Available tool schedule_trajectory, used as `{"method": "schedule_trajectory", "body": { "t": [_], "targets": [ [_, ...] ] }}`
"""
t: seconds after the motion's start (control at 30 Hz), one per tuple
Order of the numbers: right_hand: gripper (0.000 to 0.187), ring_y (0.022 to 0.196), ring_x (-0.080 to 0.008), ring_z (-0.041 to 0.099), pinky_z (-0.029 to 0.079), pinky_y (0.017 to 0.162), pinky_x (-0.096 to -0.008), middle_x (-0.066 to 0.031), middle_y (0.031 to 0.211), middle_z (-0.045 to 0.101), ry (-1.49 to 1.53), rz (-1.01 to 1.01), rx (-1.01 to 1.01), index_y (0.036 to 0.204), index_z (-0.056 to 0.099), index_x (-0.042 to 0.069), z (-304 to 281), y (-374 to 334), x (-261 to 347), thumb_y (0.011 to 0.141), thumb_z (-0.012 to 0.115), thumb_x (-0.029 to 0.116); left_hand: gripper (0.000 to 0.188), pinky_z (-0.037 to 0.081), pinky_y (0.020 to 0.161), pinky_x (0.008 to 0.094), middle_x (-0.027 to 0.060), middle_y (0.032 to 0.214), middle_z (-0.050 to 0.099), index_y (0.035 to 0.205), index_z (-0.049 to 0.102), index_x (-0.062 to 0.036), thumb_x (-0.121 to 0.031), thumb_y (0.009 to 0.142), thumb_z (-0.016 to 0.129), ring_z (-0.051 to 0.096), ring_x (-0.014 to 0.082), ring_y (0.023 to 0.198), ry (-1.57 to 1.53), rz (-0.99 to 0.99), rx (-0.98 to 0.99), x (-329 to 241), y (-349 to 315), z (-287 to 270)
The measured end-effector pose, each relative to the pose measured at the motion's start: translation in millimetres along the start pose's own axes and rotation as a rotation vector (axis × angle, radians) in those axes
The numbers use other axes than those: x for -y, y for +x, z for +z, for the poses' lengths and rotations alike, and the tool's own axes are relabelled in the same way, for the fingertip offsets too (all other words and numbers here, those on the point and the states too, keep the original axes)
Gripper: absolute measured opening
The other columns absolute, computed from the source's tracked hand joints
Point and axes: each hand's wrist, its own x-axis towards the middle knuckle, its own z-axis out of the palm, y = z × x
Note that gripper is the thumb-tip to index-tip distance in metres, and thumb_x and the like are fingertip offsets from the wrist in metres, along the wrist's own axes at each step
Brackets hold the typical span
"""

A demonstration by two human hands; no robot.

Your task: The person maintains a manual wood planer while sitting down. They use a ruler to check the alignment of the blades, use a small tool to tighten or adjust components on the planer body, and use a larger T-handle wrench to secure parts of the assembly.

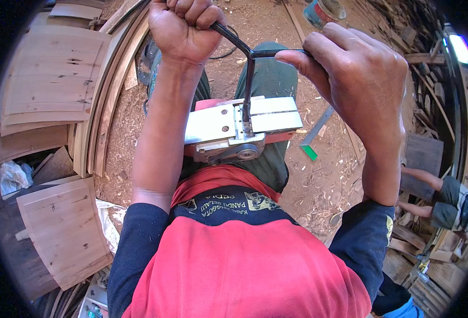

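While my left hand (pixel 185 27) clenches one arm of the Y-shaped wrench (pixel 250 58) and my right hand (pixel 358 69) pinches another, uneven force could tip the upturned planer (pixel 207 124).

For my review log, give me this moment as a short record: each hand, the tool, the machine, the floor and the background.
Left hand: closed around one arm of a black Y-shaped wrench
Right hand: holding another arm of it
Wrench's third leg: pointing down, its end at the gap between the planer's metal plates
Power planer: lying plates up across the thighs
Floor: wood shavings, green-ended metal blade, bucket
Left side: wooden panels
Right edge: another person, partly visible
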Motion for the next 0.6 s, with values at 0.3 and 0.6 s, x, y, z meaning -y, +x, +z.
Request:
{"method": "schedule_trajectory", "body": {
  "t": [0.3, 0.6],
  "targets": [
    [0.039, 0.067, -0.0247, 0.068, 0.05, 0.056, -0.0396, -0.0029, 0.075, 0.06, -0.046, -0.023, 0.049, 0.081, 0.068, 0.015, 2, 5, -6, 0.093, 0.072, 0.051, 0.036, 0.023, 0.047, 0.0302, -0.0045, 0.061, 0.029, 0.077, 0.043, -0.0171, -0.03, 0.111, 0.041, 0.025, 0.0102, 0.049, 0.033, 0.038, -0.082, -2, -6, -5],
    [0.036, 0.069, -0.0268, 0.072, 0.055, 0.06, -0.0396, -0.0044, 0.08, 0.069, -0.13, 0.016, 0.188, 0.083, 0.073, 0.013, -22, 22, 21, 0.097, 0.07, 0.047, 0.024, 0.036, 0.054, 0.0291, -0.003, 0.066, 0.039, 0.089, 0.054, -0.0108, -0.021, 0.109, 0.046, 0.039, 0.0116, 0.056, 0.164, 0.007, -0.416, -10, 0, -1]
  ]
}}
